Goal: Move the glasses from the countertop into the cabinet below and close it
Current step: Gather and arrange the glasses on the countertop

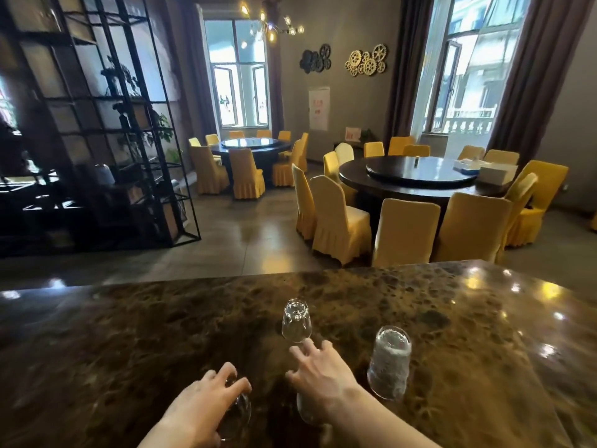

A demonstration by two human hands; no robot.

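Several clear glasses stand upside down on the dark marbled countertop (129,334). A small smooth glass (296,320) is farthest from me. A taller textured glass (389,367) stands to the right. My left hand (200,405) curls over the top of a near glass (240,412) and grips it. My right hand (321,371) hovers with fingers spread, its fingertips just short of the small glass. Another glass (305,412) shows partly under my right wrist; the hand does not grip it. The cabinet below is out of view.
The countertop's far edge (290,274) borders a dining room floor. Beyond stand round tables (387,185) with yellow-covered chairs (405,231). A black metal shelf unit (106,124) rises at the left.
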